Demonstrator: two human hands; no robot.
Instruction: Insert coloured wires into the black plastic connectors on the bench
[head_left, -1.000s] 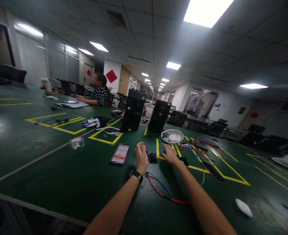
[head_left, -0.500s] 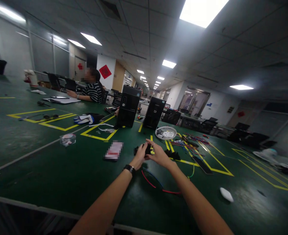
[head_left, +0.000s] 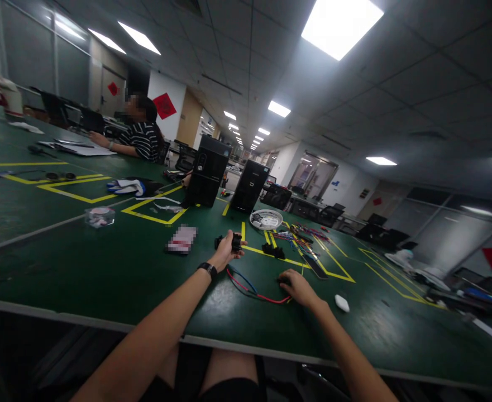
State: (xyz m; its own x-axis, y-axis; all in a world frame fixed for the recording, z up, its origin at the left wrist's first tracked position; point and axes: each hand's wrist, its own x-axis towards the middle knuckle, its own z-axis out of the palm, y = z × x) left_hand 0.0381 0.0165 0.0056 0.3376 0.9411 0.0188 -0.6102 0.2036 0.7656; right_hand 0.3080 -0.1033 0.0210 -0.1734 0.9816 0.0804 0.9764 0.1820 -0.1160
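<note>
My left hand [head_left: 227, 249], a dark watch on its wrist, is closed around a small black part [head_left: 236, 241] that looks like a block of connectors; its exact kind is hard to make out. Just below it, red and blue wires [head_left: 249, 287] curve over the green table [head_left: 153, 290]. My right hand [head_left: 298, 286] rests low at the right end of these wires, fingers curled down. Something dark shows under its fingertips, too hidden to name. Between and beyond the hands, more black parts [head_left: 273, 250] lie on the table.
A white round basket [head_left: 266, 219] stands ahead, beside a heap of coloured wires [head_left: 300, 237]. Two black computer cases [head_left: 208, 172] stand behind. A blurred pink card-like item [head_left: 182, 240], a clear box [head_left: 99, 216] and gloves [head_left: 128, 187] lie left, a white case [head_left: 342, 303] right. Another person [head_left: 141, 131] sits far left.
My right hand has left the black part and moved right and down to the table by the wires. My left hand still holds the part. The view has swung to the right.
</note>
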